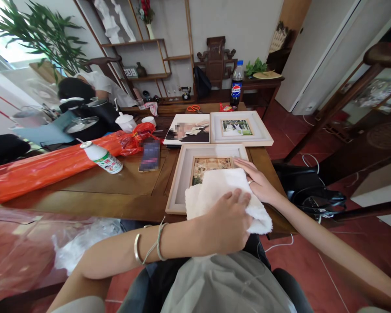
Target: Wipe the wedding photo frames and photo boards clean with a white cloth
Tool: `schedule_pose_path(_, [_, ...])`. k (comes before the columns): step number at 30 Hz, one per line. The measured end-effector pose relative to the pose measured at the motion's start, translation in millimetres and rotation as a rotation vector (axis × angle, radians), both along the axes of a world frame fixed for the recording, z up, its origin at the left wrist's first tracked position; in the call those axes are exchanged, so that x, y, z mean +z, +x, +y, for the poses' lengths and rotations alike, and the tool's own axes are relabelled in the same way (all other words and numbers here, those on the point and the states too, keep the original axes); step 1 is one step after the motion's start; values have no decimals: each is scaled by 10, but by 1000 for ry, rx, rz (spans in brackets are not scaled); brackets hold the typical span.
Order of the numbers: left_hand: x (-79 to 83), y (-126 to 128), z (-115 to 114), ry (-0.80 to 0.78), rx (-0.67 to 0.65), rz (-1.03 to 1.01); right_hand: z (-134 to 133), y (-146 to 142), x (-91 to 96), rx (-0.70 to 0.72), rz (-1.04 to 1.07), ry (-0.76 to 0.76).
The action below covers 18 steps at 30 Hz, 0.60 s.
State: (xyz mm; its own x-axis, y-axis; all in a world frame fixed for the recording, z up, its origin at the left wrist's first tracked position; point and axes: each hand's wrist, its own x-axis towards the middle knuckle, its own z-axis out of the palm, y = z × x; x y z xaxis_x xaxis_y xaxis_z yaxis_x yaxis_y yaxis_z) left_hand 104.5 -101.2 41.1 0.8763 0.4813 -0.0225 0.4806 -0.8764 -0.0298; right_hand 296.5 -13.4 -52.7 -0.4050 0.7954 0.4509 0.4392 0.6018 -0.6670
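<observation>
Head view — left hand (226, 221) clutches white cloth (215, 189), right hand (259, 182) flat beside — cloth seemingly crosswise on frame (179, 182).

Wearing a silver bangle (137, 248) and pale cord bracelet (158, 241) by the left hand (226, 221), a ring (250, 182) on the right hand (259, 184), grey top (221, 282).

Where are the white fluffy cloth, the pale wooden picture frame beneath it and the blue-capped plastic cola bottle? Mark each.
white fluffy cloth (215, 189): head view, flat middle.
pale wooden picture frame (178, 184): head view, left rail.
blue-capped plastic cola bottle (236, 90): head view, label.
</observation>
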Motion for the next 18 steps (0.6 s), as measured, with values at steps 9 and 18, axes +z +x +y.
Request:
schedule_pose_path(9, [7, -259, 130, -20, 205, 175, -22, -32, 22, -29, -13, -7])
schedule_pose_path(18, [-51, -671, 753, 144, 380, 101, 4, -20, 3, 24, -11, 40])
